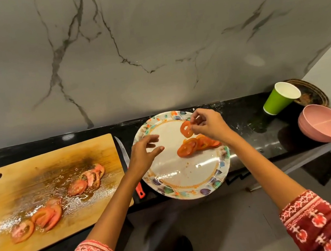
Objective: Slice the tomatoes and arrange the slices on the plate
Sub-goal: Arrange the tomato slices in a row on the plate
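A round white plate (187,176) with a flowered rim lies on the black counter. A short overlapping row of tomato slices (194,145) rests on its right half. My right hand (209,125) pinches one more tomato slice (186,129) upright, just above the plate's far side. My left hand (145,152) hovers over the plate's left rim, fingers spread, holding nothing. Several cut tomato slices (44,215) lie in wet juice on the wooden cutting board (34,160) to the left. A knife (123,152) with a red handle lies between board and plate.
A green paper cup (278,98) stands at the back right, in front of a dark round dish (312,94). A pink bowl (324,123) sits beside a green object at the counter's right end. A marble wall rises behind the counter; the plate overhangs the front edge.
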### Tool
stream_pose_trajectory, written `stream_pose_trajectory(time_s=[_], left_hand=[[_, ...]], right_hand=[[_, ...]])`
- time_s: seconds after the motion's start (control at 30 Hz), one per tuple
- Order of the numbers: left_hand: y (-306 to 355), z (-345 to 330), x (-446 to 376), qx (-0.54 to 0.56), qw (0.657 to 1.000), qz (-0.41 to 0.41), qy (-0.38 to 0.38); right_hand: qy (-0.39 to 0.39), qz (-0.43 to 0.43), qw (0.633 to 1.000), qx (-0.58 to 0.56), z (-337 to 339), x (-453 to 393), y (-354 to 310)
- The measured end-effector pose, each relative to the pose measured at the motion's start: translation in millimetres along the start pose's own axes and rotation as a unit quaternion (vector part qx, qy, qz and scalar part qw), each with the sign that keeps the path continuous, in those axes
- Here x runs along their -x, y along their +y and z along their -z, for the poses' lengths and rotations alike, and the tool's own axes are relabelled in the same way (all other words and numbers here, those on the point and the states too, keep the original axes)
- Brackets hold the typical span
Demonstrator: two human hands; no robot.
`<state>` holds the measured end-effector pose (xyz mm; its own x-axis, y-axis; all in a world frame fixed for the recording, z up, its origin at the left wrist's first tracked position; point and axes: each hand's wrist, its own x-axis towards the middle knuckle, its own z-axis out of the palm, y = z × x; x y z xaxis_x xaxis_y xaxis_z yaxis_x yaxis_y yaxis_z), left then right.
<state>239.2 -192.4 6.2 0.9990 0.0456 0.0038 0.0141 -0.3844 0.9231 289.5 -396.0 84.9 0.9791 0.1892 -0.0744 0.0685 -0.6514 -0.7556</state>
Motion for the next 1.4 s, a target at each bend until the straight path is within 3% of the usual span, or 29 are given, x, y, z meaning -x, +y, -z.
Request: stream_pose_trajectory(time_s=[0.2,0.47,0.7,0.9,1.4], left_hand=[[-12.7,-28.3,5.3,-0.011,0.998,0.046,-0.037],[-11.5,-56.2,1.3,-0.046,0.998,0.028,-0.039],[-10.5,-66.5,-2.1,-0.073,0.996,0.0,-0.044],[-10.8,-69.9,-6.6,-0.122,0.991,-0.013,-0.058],[-11.2,-80.6,-5.5,-0.114,0.992,-0.039,-0.03]], right_hand=[[-0.057,-0.04,0.996,0.057,-25.4,7.3,19.1],[0.005,0.005,0.993,0.114,-59.0,10.8,37.2],[0.044,0.105,0.976,0.184,-29.7,10.1,49.5],[-0.103,0.11,0.954,0.258,-16.6,8.0,72.2],[-0.119,0.115,0.962,0.217,-24.9,-5.1,81.2]])
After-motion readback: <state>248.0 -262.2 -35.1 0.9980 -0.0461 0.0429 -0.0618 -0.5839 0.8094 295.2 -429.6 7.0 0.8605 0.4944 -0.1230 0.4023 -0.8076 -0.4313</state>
